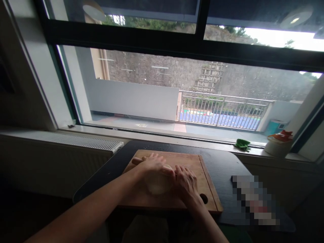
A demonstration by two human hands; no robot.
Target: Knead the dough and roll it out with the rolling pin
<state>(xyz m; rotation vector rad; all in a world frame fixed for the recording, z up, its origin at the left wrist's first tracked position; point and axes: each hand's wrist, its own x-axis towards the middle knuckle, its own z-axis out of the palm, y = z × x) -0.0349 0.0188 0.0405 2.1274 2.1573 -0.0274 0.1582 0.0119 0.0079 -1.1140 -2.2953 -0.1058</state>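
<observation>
A wooden rolling pin [137,161] lies slantwise over a flat, pale round of dough [158,185] on a wooden cutting board [202,182]. My left hand [153,163] bears down over the pin's left part, its fingers reaching forward and slightly blurred. The left handle end sticks out beyond that hand. My right hand [186,179] covers the pin's right end with bent fingers, beside the dough's right edge. Between the two hands a short stretch of the pin shows. Both palms are hidden, so how tightly they hold cannot be seen.
The board rests on a dark table [222,168] against a window sill [202,143]. A blurred-out object [258,202] lies to the right. On the sill stand a green item [242,145] and a white pot [277,147]. A radiator [83,140] is at left.
</observation>
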